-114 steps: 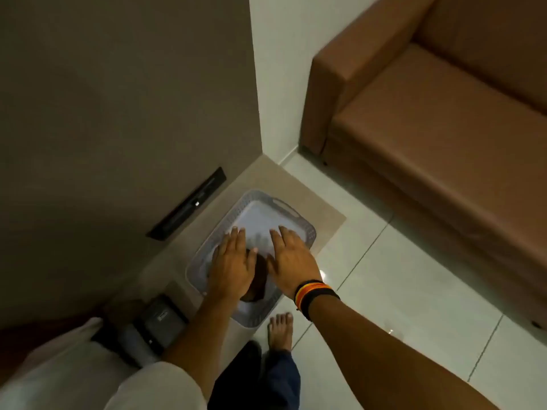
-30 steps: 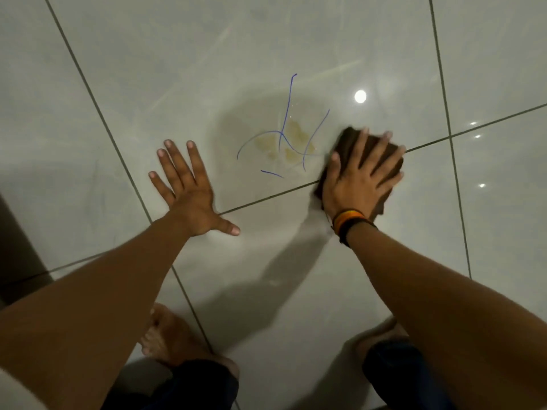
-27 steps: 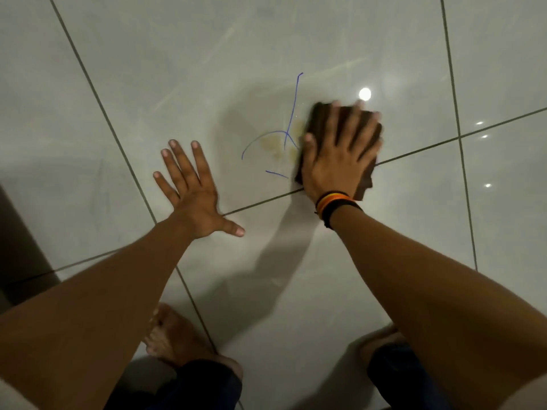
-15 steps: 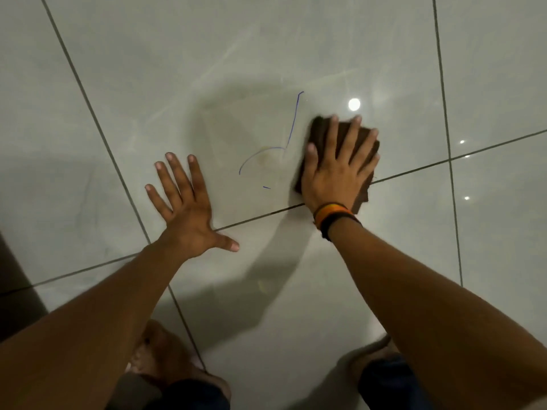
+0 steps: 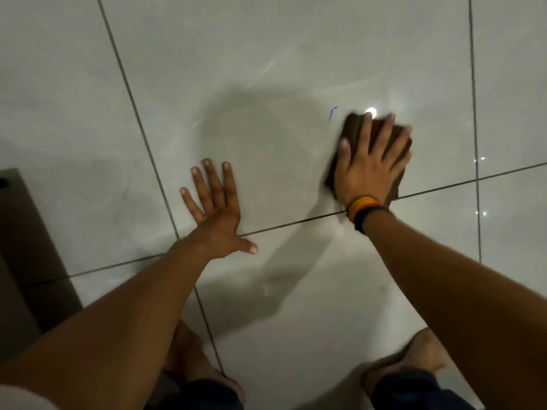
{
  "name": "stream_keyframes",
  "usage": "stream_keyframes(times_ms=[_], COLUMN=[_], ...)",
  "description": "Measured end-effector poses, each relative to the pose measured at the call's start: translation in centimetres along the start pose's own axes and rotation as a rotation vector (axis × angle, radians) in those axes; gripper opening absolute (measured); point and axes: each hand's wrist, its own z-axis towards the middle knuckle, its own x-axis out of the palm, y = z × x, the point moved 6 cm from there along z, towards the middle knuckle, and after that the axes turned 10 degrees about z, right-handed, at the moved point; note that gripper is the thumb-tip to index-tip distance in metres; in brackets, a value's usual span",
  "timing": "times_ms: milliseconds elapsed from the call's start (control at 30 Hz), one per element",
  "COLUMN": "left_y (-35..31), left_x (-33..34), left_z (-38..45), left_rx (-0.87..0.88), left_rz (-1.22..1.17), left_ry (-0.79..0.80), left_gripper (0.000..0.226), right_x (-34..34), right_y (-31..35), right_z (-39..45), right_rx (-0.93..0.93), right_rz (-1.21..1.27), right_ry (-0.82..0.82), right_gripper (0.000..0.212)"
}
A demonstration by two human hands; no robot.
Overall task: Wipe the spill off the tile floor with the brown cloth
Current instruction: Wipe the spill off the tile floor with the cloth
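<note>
Left hand flat on the tile floor, fingers spread, holding nothing, thumb lying over a grout line. Farther right, a short blue mark just beside the brown cloth. Right hand open, palm pressed down on the cloth, fingers splayed across it; striped wristband at the wrist, over the same grout line.

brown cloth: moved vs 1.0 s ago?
Yes. The brown cloth under the right hand has shifted away from the person: it straddled the grout line then, and now lies almost wholly beyond it.
</note>
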Motion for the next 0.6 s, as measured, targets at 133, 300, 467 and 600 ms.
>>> stream_keyframes(times_ms=[133,300,467,600], left_y=[0.4,0.1,0.2,0.3], left_x=[0.3,-0.2,0.0,0.3], left_z=[0.0,-0.4,-0.1,0.0], left_rx=[-0.012,-0.003,0.004,-0.002], left_rz=[0.013,-0.013,-0.005,-0.011], left_ry=[0.005,0.036,0.012,-0.001], left_gripper=[0.178,0.177,0.176,0.177], right_x=[1.8,2.6,-0.1,0.4], right_y=[7.7,3.7,0.7,9.2], right_z=[1.5,-7.8,0.0,4.9], right_rx=[-0.261,-0.81,-0.111,-0.136], right_rz=[-0.009,-0.129,-0.05,0.024], right_ry=[0.041,0.315,0.079,0.017], right_gripper=[0.067,0.064,0.066,0.068])
